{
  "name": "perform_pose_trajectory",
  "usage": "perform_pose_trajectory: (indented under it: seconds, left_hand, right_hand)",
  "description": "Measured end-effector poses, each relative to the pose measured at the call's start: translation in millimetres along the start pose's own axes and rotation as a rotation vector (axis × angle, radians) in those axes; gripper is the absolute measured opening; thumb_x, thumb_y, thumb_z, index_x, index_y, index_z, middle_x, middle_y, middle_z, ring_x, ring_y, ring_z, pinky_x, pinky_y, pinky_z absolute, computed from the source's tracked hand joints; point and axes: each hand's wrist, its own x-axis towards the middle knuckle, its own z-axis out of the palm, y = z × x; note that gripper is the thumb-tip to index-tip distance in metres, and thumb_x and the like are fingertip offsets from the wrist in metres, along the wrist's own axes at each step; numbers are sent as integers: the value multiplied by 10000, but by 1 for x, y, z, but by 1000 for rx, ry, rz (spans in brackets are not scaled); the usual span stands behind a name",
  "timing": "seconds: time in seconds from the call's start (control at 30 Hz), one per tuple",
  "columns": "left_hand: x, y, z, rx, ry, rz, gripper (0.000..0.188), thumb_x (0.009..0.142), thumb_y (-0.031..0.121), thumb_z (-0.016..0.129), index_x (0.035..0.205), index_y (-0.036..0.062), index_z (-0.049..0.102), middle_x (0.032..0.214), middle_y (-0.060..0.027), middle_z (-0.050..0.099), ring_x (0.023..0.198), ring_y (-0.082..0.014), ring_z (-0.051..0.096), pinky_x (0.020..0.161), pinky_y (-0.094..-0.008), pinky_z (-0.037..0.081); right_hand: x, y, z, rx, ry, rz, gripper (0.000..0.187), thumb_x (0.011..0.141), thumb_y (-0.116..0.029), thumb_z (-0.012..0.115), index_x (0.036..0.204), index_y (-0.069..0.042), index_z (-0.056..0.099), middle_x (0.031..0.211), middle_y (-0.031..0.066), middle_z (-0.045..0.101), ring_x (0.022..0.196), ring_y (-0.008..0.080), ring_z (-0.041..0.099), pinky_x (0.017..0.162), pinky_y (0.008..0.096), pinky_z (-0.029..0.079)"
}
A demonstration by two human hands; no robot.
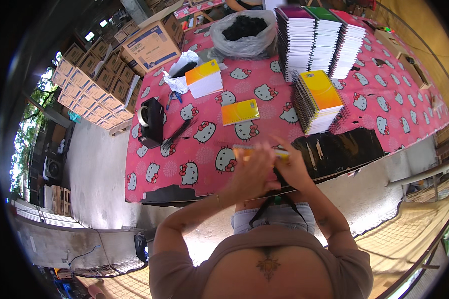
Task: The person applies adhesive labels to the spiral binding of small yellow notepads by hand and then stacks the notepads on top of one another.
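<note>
Close to the table's near edge, a small spiral notebook [283,155] with yellow and orange on it is between my two hands. My right hand [295,168] is closed on its right end. Across its near side lies my left hand [254,172], touching it, with the fingers smeared by motion. Just beyond, another yellow-orange notebook [240,112] lies flat on the table. To the right stands a stack of coil-bound yellow-orange notebooks [320,94]. Loose black coils [178,132] lie left of my hands, beside a black tape dispenser [151,122].
The pink patterned cloth [204,132] has a black patch [339,149] at its near edge. Farther back are unbound notebooks [204,82], blue-handled pliers [173,98], a bag of black coils [243,30] and tall notebook stacks [297,45]. Cardboard boxes [97,82] stand left of the table.
</note>
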Motion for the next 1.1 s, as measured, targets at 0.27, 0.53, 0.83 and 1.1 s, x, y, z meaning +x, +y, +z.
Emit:
perform_pose_trajectory:
  seconds: [0.27, 0.53, 0.83, 1.1]
  left_hand:
    - [8, -3, 12, -71, 67, -2, 858, 923, 671, 419, 1475, 14, 400, 1553, -206, 364, 1463, -351, 313, 1140, -633, 167]
    - [9, -4, 3, -204, 178, -8, 640, 947, 498, 532, 1391, 38, 494, 1432, -151, 484, 1367, -331, 417, 1127, -654, 187]
    - [23, -22, 17, -307, 179, -37, 298, 933, 266, 647, 1185, 108, 628, 1036, -47, 671, 960, -244, 655, 1128, -563, 294]
    - [27, -21, 17, -343, 197, -46, 191, 931, 212, 652, 1089, 106, 652, 964, -32, 670, 908, -225, 656, 1091, -529, 347]
  right_hand:
    - [5, 11, 1, -137, 29, -18, 738, 862, 32, 627, 1530, -123, 354, 944, 204, 712, 874, 278, 732, 753, 332, 541]
    - [2, 58, 1, -112, -32, 21, 676, 859, -25, 675, 1466, -72, 382, 1009, 231, 693, 986, 380, 705, 807, 368, 538]
    - [-1, 47, -19, -246, -190, 23, 341, 894, -93, 685, 1202, 26, 598, 1047, 202, 696, 955, 342, 702, 846, 363, 528]
    - [-6, 40, -24, -104, -85, 13, 313, 883, -15, 689, 1180, 57, 621, 1031, 174, 688, 931, 214, 705, 812, 329, 557]
